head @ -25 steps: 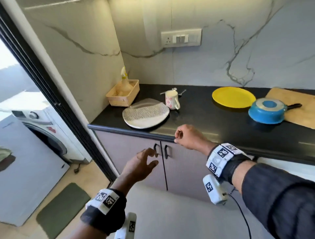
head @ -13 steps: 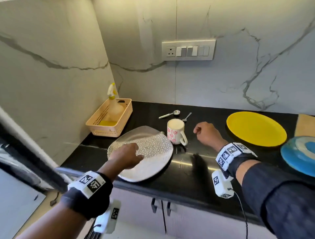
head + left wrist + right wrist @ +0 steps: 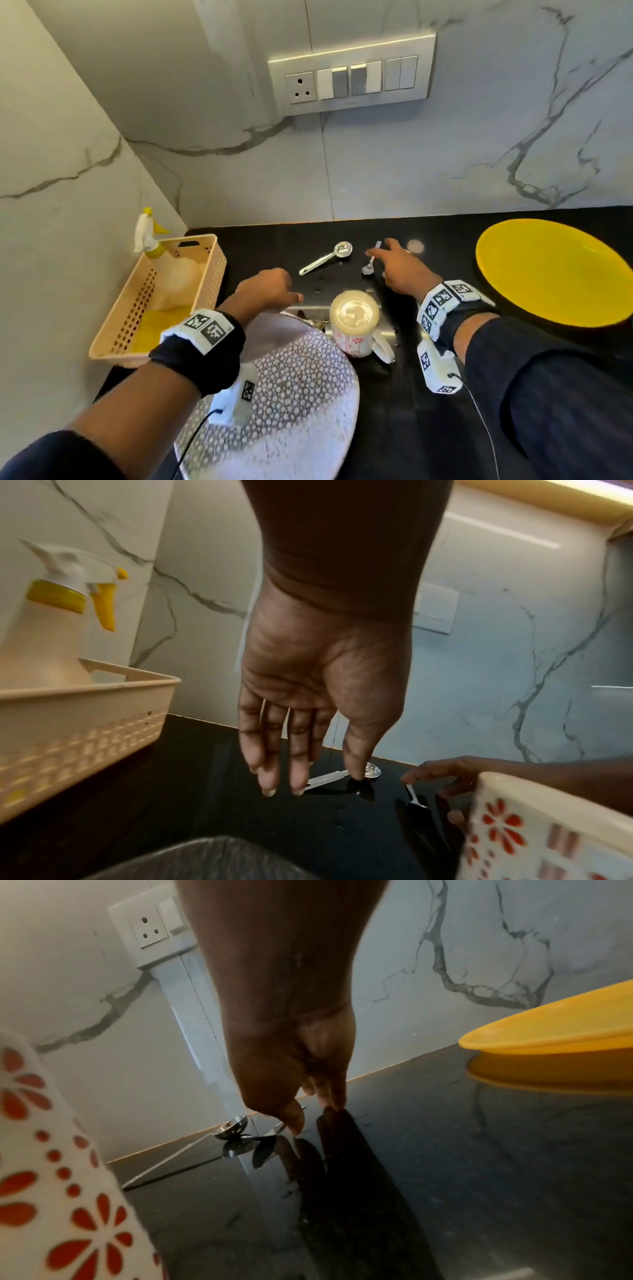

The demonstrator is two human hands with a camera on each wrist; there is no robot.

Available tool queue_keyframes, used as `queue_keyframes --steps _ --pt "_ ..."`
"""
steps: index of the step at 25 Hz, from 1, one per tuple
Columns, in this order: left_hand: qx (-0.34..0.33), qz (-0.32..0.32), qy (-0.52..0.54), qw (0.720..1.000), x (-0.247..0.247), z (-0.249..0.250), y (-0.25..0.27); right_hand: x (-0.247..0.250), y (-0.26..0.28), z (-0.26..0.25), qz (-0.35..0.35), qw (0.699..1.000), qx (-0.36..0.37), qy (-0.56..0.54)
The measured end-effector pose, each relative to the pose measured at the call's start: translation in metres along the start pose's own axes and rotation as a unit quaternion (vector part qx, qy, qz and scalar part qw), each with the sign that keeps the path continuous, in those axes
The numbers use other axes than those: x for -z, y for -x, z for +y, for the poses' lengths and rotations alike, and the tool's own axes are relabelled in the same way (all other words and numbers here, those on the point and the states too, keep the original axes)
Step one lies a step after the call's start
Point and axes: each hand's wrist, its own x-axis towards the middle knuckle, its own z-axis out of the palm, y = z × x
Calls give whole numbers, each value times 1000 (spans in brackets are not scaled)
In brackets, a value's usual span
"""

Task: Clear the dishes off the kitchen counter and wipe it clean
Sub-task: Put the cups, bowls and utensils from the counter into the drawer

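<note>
Two spoons lie at the back of the black counter (image 3: 428,428): a steel measuring spoon (image 3: 325,262) and a small spoon (image 3: 369,265). My left hand (image 3: 274,291) hovers over the measuring spoon (image 3: 329,779), fingers (image 3: 294,772) straight and pointing down at its handle, holding nothing. My right hand (image 3: 394,263) reaches over the small spoon (image 3: 270,1135); its thumb (image 3: 294,1123) is at the handle and its fingertips (image 3: 334,1104) touch the counter, without closing on the spoon. A floral mug (image 3: 354,322) stands between my wrists. Below my left forearm lies a patterned plate (image 3: 301,411).
A yellow plate (image 3: 548,270) lies at the right. At the left corner a beige basket (image 3: 113,342) holds a spray bottle (image 3: 147,233). Marble walls close off the back and left, with a switch panel (image 3: 349,78) on the back wall.
Both hands moved forward, the left off the patterned plate and the right past the mug, and are now at the two spoons. My view has closed in over the counter.
</note>
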Motion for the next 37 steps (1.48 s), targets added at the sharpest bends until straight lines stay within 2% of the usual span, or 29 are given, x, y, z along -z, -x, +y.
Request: queue_keyframes --steps 5,9,15,19,22,24,26,27,29,31,33,35,37 --pt "-37 -10 48 998 4 18 -66 -4 -24 -6 -6 998 -49 30" --pt "-72 2 43 996 0 34 -103 -2 -25 -13 -4 997 -67 42" --pt "-106 32 -8 994 -14 55 -122 6 -26 -11 -34 994 -69 74" --pt "-123 44 81 988 -13 52 -115 5 -40 2 -54 991 -85 87" --pt "-149 86 170 970 -6 51 -85 -1 -41 0 -56 991 -74 95" --pt "-165 114 214 956 0 53 -55 6 -29 0 -69 995 -74 20" --pt "-172 136 244 945 4 51 -19 16 -5 -1 -90 989 -52 -109" --pt "-177 141 258 939 5 49 0 22 11 -3 -83 980 -43 -175" --pt "-191 151 297 924 4 41 36 30 50 -7 -25 956 -39 -290" --pt "-206 156 327 909 0 36 72 32 94 -10 24 914 -26 -404" --pt "-225 128 351 900 -11 31 105 23 138 -13 43 883 13 -467" --pt "-250 62 392 883 -27 29 138 8 185 -14 65 870 35 -487" --pt "-274 5 419 866 -46 29 168 -9 232 -13 97 860 25 -501"
